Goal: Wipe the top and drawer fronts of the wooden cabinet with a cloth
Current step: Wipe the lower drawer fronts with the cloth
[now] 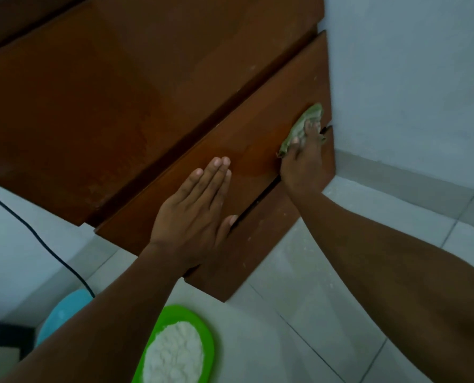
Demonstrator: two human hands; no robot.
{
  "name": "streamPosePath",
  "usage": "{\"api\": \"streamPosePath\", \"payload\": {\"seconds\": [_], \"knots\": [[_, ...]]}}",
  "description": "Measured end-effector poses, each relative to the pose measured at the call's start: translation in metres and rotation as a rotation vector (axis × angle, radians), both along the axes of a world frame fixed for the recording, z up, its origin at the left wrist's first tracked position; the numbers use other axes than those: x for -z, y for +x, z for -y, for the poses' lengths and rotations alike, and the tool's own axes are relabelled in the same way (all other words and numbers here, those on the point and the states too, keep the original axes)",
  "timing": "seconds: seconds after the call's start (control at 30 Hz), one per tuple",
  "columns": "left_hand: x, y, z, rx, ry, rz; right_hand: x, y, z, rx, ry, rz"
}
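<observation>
1. On the upper drawer front (258,134) of the wooden cabinet (92,92), close to its right-hand edge, the green cloth (303,125) lies bunched under the right hand (303,164). The fingers bend over it and clamp it to the wood.
2. The left hand (194,214) lies flat on the same front, fingers straight and together, holding nothing. Its thumb sits at the gap above the lower drawer front (258,244), and it probably steadies the drawer.
3. The cloth looks soft, light and limp, so it would likely slip out from under a loose palm. The best hold is on its bunched middle. The wood is stiff and smooth, so the cloth should glide.
4. This front ends just beside the wall (410,78), leaving little room to the right. The open room runs leftward along the front, where the flat hand would have to lift away.
5. A green plate (207,324) of white powder and a dark cable (37,236) lie on the floor near the cabinet's foot. Low strokes should keep the forearms clear of them.
</observation>
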State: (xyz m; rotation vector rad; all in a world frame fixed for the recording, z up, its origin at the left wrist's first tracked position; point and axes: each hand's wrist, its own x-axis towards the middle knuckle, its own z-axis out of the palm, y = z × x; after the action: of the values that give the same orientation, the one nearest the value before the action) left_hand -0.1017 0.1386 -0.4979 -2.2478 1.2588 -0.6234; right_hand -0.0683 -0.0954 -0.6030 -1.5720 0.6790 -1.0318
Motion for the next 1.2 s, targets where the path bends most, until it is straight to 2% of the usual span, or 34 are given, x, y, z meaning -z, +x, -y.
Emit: {"api": "streamPosePath", "payload": {"seconds": [0.13,0.27,0.37,0.47,0.73,0.87,1.2], "knots": [[0.029,-0.011,-0.012,-0.040,-0.024,-0.115,-0.004,-0.017,-0.028,0.068,0.087,-0.033],[0.061,-0.034,-0.033,-0.116,-0.102,-0.224,-0.005,-0.040,-0.066,0.081,0.039,0.034],[0.083,-0.056,-0.043,-0.225,-0.164,-0.358,0.003,-0.059,-0.090,0.039,-0.082,0.108],[0.107,-0.075,-0.046,-0.327,-0.220,-0.454,0.023,-0.073,-0.099,-0.086,-0.091,0.065],[0.134,-0.087,-0.039,-0.413,-0.377,-0.479,0.041,-0.091,-0.104,-0.235,-0.192,-0.038],[0.150,-0.092,-0.032,-0.456,-0.460,-0.473,0.044,-0.096,-0.097,-0.270,-0.243,-0.015],[0.147,-0.093,-0.019,-0.561,-0.651,-0.468,0.055,-0.096,-0.090,-0.333,-0.229,-0.066]]}}
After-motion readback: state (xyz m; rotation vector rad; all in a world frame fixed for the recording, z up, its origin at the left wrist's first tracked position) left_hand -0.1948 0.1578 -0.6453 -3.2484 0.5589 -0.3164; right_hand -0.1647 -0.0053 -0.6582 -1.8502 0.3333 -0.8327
